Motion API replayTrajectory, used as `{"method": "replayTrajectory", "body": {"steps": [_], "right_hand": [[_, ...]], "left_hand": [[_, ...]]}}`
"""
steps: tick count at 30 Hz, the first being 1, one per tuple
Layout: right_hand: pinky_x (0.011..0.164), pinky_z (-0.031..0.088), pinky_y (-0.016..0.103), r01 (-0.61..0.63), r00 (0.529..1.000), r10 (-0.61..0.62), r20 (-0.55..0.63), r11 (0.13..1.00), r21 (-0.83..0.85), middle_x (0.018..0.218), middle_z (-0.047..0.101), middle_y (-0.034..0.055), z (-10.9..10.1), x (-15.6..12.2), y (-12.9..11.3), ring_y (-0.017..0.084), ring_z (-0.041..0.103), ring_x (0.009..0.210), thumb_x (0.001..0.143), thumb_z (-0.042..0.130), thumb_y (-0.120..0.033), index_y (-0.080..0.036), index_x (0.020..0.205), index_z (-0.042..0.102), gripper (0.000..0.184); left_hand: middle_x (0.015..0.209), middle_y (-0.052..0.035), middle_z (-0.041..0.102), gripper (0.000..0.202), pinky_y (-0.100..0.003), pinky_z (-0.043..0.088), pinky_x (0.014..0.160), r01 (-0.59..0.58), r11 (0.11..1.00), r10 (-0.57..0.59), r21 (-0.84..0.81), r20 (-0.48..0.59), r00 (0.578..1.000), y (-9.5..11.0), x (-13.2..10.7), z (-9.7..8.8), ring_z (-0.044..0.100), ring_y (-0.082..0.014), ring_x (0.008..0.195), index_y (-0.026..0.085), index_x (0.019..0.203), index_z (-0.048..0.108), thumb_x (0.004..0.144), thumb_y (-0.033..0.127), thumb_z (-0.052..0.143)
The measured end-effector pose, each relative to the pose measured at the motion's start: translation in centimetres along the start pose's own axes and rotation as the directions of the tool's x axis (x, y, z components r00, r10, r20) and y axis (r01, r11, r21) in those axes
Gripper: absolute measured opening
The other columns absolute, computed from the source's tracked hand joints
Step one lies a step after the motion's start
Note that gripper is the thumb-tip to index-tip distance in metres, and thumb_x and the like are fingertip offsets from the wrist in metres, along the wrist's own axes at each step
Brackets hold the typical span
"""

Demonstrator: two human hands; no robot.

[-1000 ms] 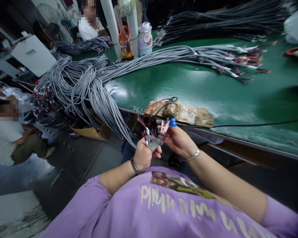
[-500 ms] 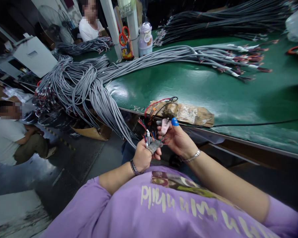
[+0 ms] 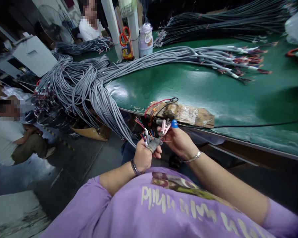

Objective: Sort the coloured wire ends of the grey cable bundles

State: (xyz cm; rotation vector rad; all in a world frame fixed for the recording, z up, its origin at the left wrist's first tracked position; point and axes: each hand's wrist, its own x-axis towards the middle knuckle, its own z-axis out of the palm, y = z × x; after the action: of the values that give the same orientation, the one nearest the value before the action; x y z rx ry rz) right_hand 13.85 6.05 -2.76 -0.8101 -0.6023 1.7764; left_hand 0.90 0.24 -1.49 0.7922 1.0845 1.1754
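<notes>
My left hand [image 3: 143, 156] is closed around the end of a grey cable [image 3: 119, 127], whose thin coloured wires [image 3: 145, 132] fan out above my fist. A grey pad covers the thumb. My right hand [image 3: 179, 141] sits just to the right, fingers closed on a small pink tool [image 3: 165, 127] held up against the wire ends. A blue cap [image 3: 174, 123] covers one right fingertip. Both hands hover below the front edge of the green table [image 3: 213, 96].
A big bundle of grey cables [image 3: 72, 82] spills off the table's left end. More grey cables [image 3: 201, 54] and black cables [image 3: 225, 19] lie across the back. A taped cardboard piece [image 3: 188, 114] with red and black wires sits by the edge. Two other people are at left.
My right hand has shifted the pink tool slightly against the wire ends; the left hand stays closed on the cable. The view barely moved.
</notes>
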Motion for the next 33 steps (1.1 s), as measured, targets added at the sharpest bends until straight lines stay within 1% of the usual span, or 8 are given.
{"method": "replayTrajectory", "body": {"steps": [6,14,18,21,25,27,30,33], "right_hand": [[0.056,0.049,0.029,-0.054,0.998,0.051,0.04,0.995,0.08,0.078,0.073,0.0035,-0.1,0.5,0.2,0.013,0.059,0.057,0.068,0.072,-0.067,-0.019,0.078,0.069,0.049],[0.059,0.053,0.027,-0.009,1.0,0.012,-0.02,0.991,0.131,0.07,0.072,0.0011,0.1,0.9,0.3,0.013,0.062,0.057,0.068,0.075,-0.062,-0.02,0.077,0.068,0.043],[0.057,0.053,0.024,0.003,0.999,0.002,-0.036,0.992,0.124,0.067,0.071,0.0003,0.5,0.6,0.3,0.012,0.063,0.059,0.066,0.073,-0.066,-0.021,0.076,0.066,0.046],[0.055,0.052,0.025,0.003,1.0,0.0,-0.027,0.992,0.127,0.068,0.07,0.0002,0.7,0.3,0.3,0.013,0.062,0.059,0.067,0.071,-0.068,-0.022,0.076,0.065,0.047],[0.054,0.049,0.025,-0.05,0.999,0.049,0.005,0.989,0.137,0.073,0.071,0.0008,0.8,-0.2,-0.1,0.013,0.06,0.057,0.068,0.071,-0.068,-0.022,0.074,0.065,0.046],[0.056,0.049,0.025,-0.068,0.998,0.067,0.013,0.989,0.131,0.075,0.072,0.001,0.8,-0.3,-0.4,0.012,0.06,0.059,0.071,0.072,-0.063,-0.022,0.076,0.066,0.041],[0.057,0.049,0.024,-0.033,0.999,0.035,-0.02,0.995,0.09,0.076,0.072,0.0012,0.8,-0.4,-0.6,0.013,0.062,0.066,0.071,0.076,-0.052,-0.022,0.082,0.071,0.033],[0.058,0.049,0.023,0.058,0.998,-0.057,-0.039,0.998,0.011,0.074,0.071,0.0009,0.5,-0.5,-0.4,0.013,0.061,0.067,0.07,0.075,-0.057,-0.021,0.08,0.073,0.037]], "left_hand": [[0.055,0.0027,0.059,0.044,-0.017,0.032,0.036,-0.003,1.0,0.002,-0.005,-0.01,1.0,-0.1,0.2,0.1,0.05,-0.0064,0.037,0.015,0.073,0.056,0.07,0.055,0.073],[0.055,0.0018,0.059,0.044,-0.017,0.032,0.037,0.012,0.999,-0.011,0.047,-0.017,1.0,-0.4,0.2,-0.2,0.05,-0.0062,0.038,0.015,0.069,0.055,0.071,0.056,0.071],[0.056,0.0027,0.06,0.043,-0.017,0.033,0.037,0.015,0.998,-0.014,0.055,-0.019,1.0,-0.8,0.2,-0.4,0.05,-0.0065,0.038,0.016,0.076,0.056,0.071,0.056,0.072],[0.056,0.0026,0.061,0.043,-0.017,0.033,0.037,0.003,0.998,-0.002,0.059,-0.016,1.0,-1.0,0.0,-0.6,0.049,-0.0063,0.038,0.016,0.077,0.057,0.071,0.057,0.071],[0.056,0.002,0.06,0.043,-0.017,0.034,0.038,-0.022,0.997,0.022,0.068,-0.005,1.0,-1.0,-0.3,-1.0,0.051,-0.0065,0.039,0.015,0.072,0.058,0.072,0.056,0.072],[0.055,0.0014,0.06,0.044,-0.017,0.034,0.038,-0.033,0.997,0.034,0.074,-0.006,0.999,-1.0,-0.4,-1.2,0.051,-0.0064,0.039,0.015,0.068,0.058,0.073,0.057,0.071],[0.054,0.0007,0.06,0.045,-0.017,0.034,0.038,-0.046,0.996,0.048,0.07,-0.028,0.998,-1.0,-0.4,-1.2,0.051,-0.0061,0.039,0.014,0.066,0.058,0.073,0.057,0.07],[0.055,0.0009,0.061,0.043,-0.017,0.033,0.038,-0.051,0.998,0.053,0.044,-0.036,0.998,-0.7,-0.4,-1.1,0.051,-0.0061,0.039,0.014,0.068,0.059,0.074,0.056,0.07]]}}
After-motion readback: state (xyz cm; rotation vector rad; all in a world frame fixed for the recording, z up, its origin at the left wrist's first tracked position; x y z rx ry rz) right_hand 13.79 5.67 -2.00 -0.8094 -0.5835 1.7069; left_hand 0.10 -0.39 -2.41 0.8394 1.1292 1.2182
